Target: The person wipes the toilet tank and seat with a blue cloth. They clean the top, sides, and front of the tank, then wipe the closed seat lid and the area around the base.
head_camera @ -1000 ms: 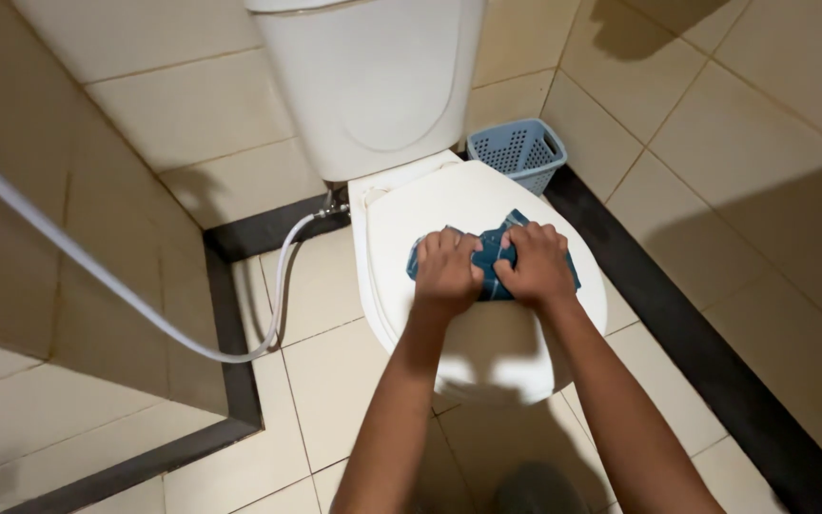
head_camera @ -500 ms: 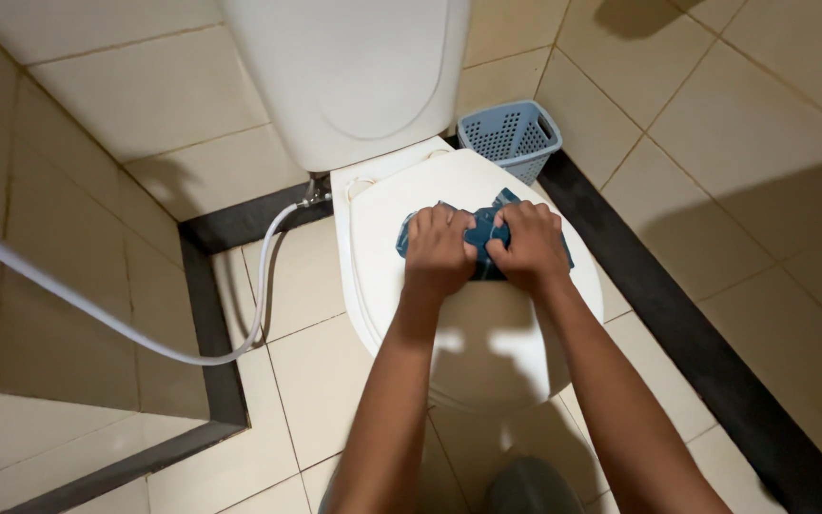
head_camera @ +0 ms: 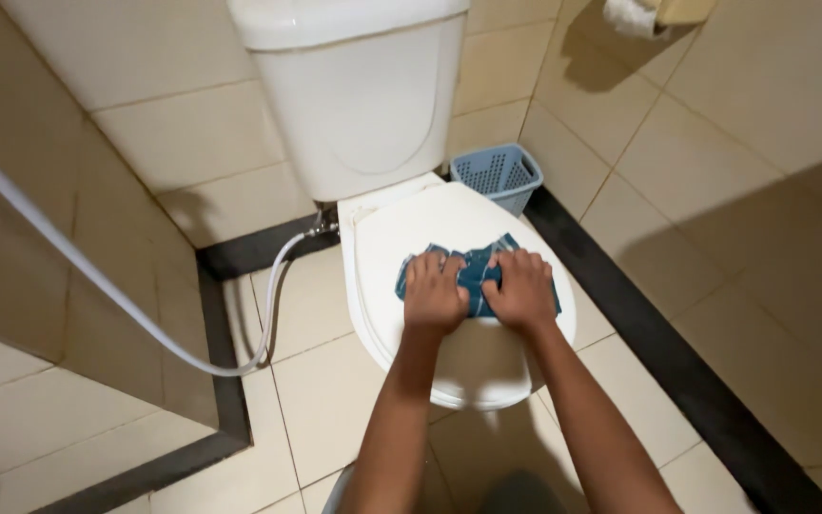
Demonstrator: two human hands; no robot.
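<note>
On the closed toilet lid (head_camera: 449,238) lies a dark teal cloth (head_camera: 476,271); left hand (head_camera: 433,295) and right hand (head_camera: 521,291) both press on it, fingers curled over bunched fabric, side by side; cloth mostly hidden under hands; blue basket (head_camera: 497,176) partly behind cistern (head_camera: 363,95); hose (head_camera: 107,286) cut off at left.

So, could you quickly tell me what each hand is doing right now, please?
Left hand: palm down, fingers curled, pressing the blue cloth on the closed toilet lid.
Right hand: the same, pressing the cloth's right part.
</note>
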